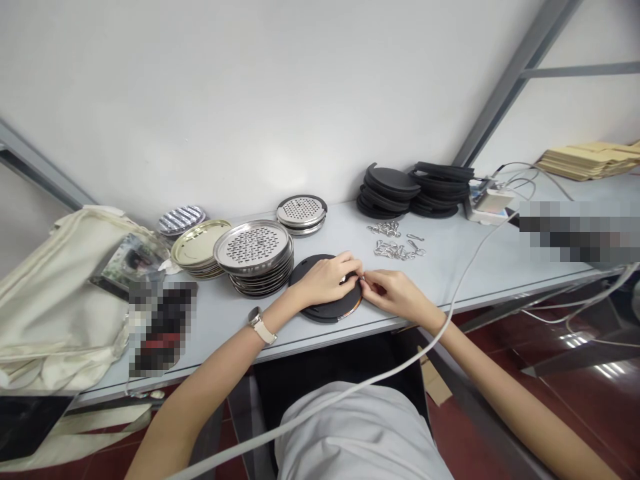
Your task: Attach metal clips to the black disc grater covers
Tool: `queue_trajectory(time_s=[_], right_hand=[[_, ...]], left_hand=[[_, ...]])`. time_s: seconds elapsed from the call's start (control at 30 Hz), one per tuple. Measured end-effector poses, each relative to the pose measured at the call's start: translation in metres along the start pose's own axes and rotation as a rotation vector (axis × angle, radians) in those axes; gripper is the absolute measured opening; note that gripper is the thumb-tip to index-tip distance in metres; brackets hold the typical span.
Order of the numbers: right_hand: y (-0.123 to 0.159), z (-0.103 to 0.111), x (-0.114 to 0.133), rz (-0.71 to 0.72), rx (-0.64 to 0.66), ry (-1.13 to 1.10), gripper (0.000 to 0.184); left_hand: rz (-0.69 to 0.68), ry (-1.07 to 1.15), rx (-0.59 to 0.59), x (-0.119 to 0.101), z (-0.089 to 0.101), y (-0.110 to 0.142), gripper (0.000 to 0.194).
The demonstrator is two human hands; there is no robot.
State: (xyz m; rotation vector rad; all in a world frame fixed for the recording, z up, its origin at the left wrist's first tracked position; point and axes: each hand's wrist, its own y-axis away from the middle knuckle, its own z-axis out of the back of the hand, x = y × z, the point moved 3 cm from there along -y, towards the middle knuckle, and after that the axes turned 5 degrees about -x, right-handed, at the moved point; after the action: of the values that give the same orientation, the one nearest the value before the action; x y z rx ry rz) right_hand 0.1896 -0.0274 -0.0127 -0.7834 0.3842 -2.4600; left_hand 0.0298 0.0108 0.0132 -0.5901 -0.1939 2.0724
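A round black plastic disc [315, 311] with a shiny rim section at its right lies on the table near the front edge. My left hand [327, 280] rests across it, fingers bent and closed on its right side. At that same edge my right hand [393, 292] is pinched, fingertips almost touching those of the left. A small metallic glint shows in the pinch, too small to name surely. Just behind lie loose metal clasps [395, 251]. Left of the disc rises a stack of round metal graters [253, 248].
More graters [301, 212] sit by the wall. Gold round lids [201, 243] and stacked black discs [387, 190] flank them. A white cable [457, 293] hangs across in front of my right forearm. A cream bag [60, 287] lies left; a power strip [490, 207] stands right.
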Motion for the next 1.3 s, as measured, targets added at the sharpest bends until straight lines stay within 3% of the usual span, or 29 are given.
queue_trajectory(time_s=[0.7,0.83,1.07,1.3], right_hand=[[-0.0003,0.0006,-0.0006,-0.029,0.007,0.026,0.026],[-0.0005,0.0012,0.0008,-0.009,0.019,0.034,0.02],[-0.0028,-0.0003,-0.0024,-0.039,0.015,0.057,0.025],[-0.0057,-0.0003,-0.0044,-0.063,0.04,0.019,0.028]], left_hand=[[-0.046,-0.127,-0.01,-0.0023,-0.001,0.001,0.023],[-0.022,-0.139,-0.022,-0.0035,-0.0011,0.001,0.022],[0.04,-0.178,-0.065,-0.0053,0.0006,0.001,0.023],[0.048,-0.187,-0.027,-0.0052,-0.0001,0.0004,0.023]])
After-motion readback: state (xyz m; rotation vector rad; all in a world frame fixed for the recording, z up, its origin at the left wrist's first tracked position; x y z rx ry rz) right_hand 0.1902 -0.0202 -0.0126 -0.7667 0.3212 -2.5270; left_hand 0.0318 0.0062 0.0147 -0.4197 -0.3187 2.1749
